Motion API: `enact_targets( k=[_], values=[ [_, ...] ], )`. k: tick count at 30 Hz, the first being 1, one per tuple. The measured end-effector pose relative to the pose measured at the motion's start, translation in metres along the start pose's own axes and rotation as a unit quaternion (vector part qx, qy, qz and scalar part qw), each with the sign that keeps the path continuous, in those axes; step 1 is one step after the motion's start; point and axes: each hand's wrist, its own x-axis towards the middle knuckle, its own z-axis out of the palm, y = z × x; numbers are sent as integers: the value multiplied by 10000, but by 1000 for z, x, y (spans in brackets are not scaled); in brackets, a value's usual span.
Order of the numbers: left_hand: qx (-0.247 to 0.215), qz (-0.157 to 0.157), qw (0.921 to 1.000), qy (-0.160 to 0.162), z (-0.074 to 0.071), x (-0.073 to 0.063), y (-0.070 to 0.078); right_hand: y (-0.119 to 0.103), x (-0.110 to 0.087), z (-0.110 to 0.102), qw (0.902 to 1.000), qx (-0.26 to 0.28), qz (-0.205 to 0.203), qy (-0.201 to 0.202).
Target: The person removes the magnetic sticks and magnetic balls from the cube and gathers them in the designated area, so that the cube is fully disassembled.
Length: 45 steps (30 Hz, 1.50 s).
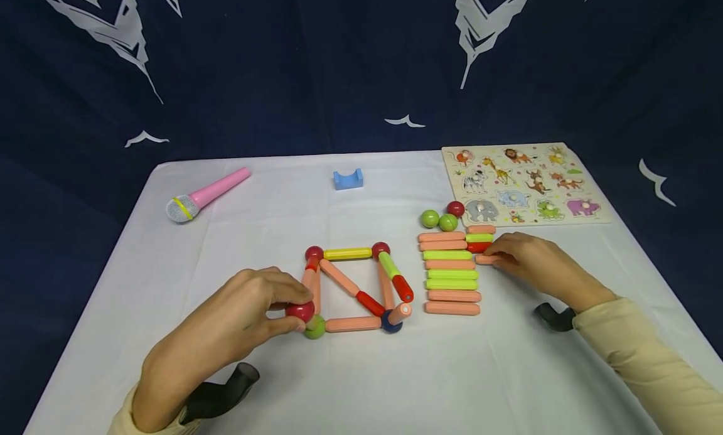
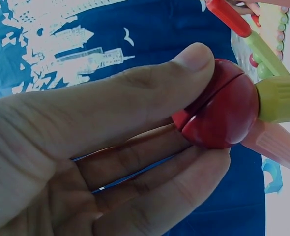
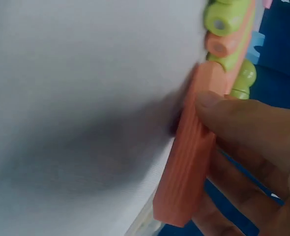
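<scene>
My left hand [image 1: 226, 322] pinches a red ball [image 2: 228, 110] between thumb and fingers. That ball is at the near left corner of a stick-and-ball frame, just above a green ball [image 1: 315, 327]. In the left wrist view, a yellow-green stick [image 2: 282, 98] and a salmon stick [image 2: 275, 145] extend from behind it. The frame also has red balls [image 1: 314, 253] at its far corners and a dark blue ball [image 1: 391, 322] holding a raised salmon stick [image 1: 400, 313]. To the right, my right hand [image 1: 531, 265] pinches a salmon stick [image 3: 189, 157] beside the rows of sticks.
Several salmon and green sticks [image 1: 452, 284] lie in rows right of the frame. Beyond them are green balls [image 1: 430, 219], a red ball [image 1: 455, 209] and an animal puzzle board [image 1: 531, 221]. A pink microphone [image 1: 220, 187] and a blue cradle-shaped block [image 1: 348, 181] lie farther back.
</scene>
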Motion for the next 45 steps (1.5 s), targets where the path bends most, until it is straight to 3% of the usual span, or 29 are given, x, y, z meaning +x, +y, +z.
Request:
enact_targets(
  k=[8, 12, 16, 21, 24, 27, 33, 37, 42, 45],
  values=[
    [27, 14, 10000, -6, 0, 0, 0, 4, 2, 8, 9992, -262, -99, 274],
    [46, 9, 10000, -7, 0, 0, 0, -16, 5, -3, 9979, 8, -293, 574],
    [92, 69, 9999, 11, 0, 0, -1, -59, 12, -17, 9879, 663, -1182, 748],
    [152, 158, 9998, 19, 0, -2, -2, -105, 21, -19, 9594, 1301, -2450, 504],
    [144, 204, 9997, 33, 0, -2, -2, -118, 26, -16, 9479, 1383, -2849, 348],
    [154, 190, 9997, 25, 1, -2, -1, -122, 29, -12, 9426, 1322, -3049, 323],
    [156, 116, 9998, -4, 0, -1, 0, -124, 31, -6, 9440, 1634, -2855, 258],
    [174, 165, 9997, 4, 1, -1, -1, -123, 30, -5, 9503, 2213, -2188, 14],
    [145, 263, 9995, 58, 1, 0, -2, -117, 25, -8, 9493, 2863, -1273, -237],
    [146, 279, 9995, 81, 1, 0, -2, -107, 20, -15, 9551, 2779, -1022, -117]
  ],
)
